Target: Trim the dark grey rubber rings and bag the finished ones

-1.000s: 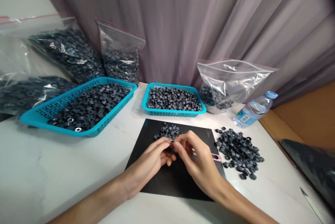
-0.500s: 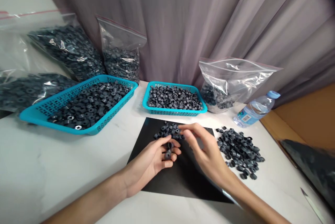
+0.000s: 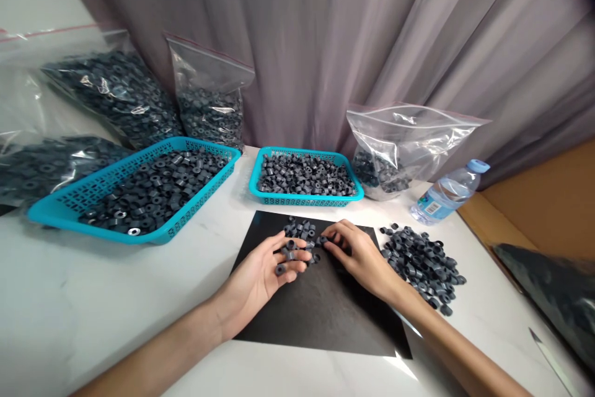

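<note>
My left hand (image 3: pixel 261 264) is palm up over the black mat (image 3: pixel 320 316), fingers curled, with several small dark-grey ring-shaped pieces (image 3: pixel 290 255) resting on them. Beside it, my right hand (image 3: pixel 356 253) has thumb and forefinger pinched on one grey ring-shaped piece (image 3: pixel 322 240). A small heap of the same pieces (image 3: pixel 304 228) lies on the mat just beyond both hands. A few loose ones sit between the fingertips of the two hands. Right of the mat, a larger pile (image 3: pixel 421 264) of such pieces is spread on the white table (image 3: pixel 139 304).
Two blue baskets, one at left (image 3: pixel 162 235) and one at centre back (image 3: pixel 307 200), hold many grey pieces. Clear zip bags (image 3: pixel 209 106) of pieces stand behind; another bag (image 3: pixel 409 137) is at back right. A water bottle (image 3: pixel 449 192) leans near it.
My right hand has come down and closed its fingertips on a piece. My left hand has moved slightly left, and the pieces on its fingers are more spread out. The view has shifted a little.
</note>
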A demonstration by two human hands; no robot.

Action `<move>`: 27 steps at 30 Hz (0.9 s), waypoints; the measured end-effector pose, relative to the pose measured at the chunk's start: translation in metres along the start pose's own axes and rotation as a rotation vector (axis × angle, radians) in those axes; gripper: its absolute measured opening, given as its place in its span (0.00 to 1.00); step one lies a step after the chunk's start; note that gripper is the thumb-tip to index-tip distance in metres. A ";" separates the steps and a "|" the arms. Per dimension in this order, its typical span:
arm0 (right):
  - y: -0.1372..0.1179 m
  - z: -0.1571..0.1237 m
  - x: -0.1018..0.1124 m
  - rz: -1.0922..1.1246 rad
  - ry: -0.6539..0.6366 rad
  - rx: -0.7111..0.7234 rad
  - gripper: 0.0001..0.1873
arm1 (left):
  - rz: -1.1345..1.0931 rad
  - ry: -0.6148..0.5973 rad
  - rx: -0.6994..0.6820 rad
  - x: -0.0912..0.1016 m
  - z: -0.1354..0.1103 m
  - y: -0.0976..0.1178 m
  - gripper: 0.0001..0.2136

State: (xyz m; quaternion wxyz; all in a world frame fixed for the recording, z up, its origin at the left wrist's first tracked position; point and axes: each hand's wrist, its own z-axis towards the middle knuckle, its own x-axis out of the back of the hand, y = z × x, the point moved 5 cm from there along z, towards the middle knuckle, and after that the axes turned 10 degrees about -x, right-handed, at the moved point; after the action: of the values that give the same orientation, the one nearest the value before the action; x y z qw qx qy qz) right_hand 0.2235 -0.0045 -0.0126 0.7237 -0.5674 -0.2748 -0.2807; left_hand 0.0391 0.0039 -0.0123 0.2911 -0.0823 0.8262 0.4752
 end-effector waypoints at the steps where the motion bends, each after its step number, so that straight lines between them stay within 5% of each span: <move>1: 0.001 0.001 0.002 0.013 0.014 -0.008 0.05 | 0.005 -0.004 0.002 -0.001 0.000 -0.001 0.14; 9: -0.031 -0.009 0.024 0.141 0.064 0.009 0.06 | -0.041 -0.074 0.015 -0.002 -0.002 -0.009 0.18; 15: -0.067 -0.026 0.016 0.112 -0.094 0.101 0.10 | -0.086 -0.140 0.011 -0.009 -0.010 -0.014 0.16; 27: -0.072 -0.031 0.012 -0.089 -0.125 0.167 0.20 | -0.056 -0.243 -0.055 -0.012 -0.010 -0.012 0.10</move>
State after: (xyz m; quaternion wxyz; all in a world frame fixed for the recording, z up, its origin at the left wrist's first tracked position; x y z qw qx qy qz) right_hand 0.1827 -0.0501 0.0372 0.7366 -0.5088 -0.3669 -0.2529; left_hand 0.0504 -0.0123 -0.0106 0.3999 -0.0552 0.7689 0.4958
